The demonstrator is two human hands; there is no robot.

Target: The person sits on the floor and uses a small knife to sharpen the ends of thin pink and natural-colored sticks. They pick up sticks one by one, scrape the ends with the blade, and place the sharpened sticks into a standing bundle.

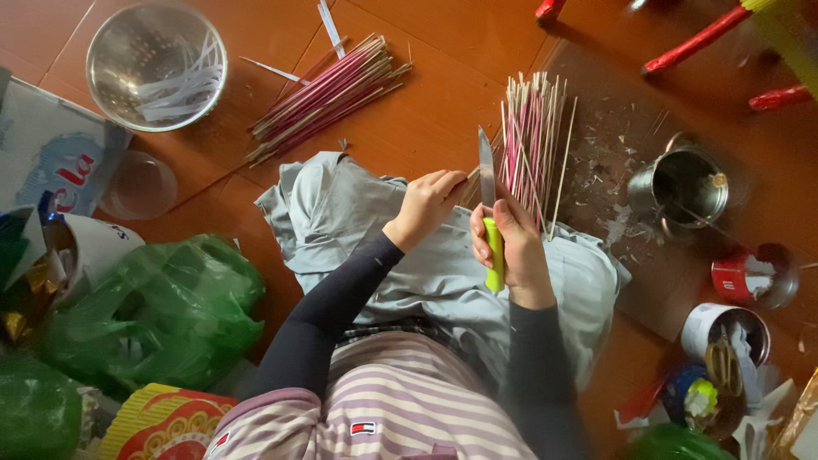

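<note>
The right hand (514, 247) is wrapped around the green handle of a knife (488, 204), blade pointing up and away from the body. The left hand (426, 204) has its fingers (445, 181) curled shut on the near end of a thin stick (469, 177), held over the grey cloth (341, 213) on the lap, just beside the blade.

Judging from how things lie, the work is partway along — a fan of pale and pink sticks (532, 140) lies right ahead of the hands, and a second bundle of pink sticks (328, 94) sits well apart on the floor (434, 111), near a metal colander (156, 66) holding white strips. Scraps litter the floor by a steel pot (682, 183).

Which bundle is finished cannot be told. The stick's far end is hidden behind the knife and fingers — whether the blade touches it is unclear. The tins at the right edge are partly cut off.
</note>
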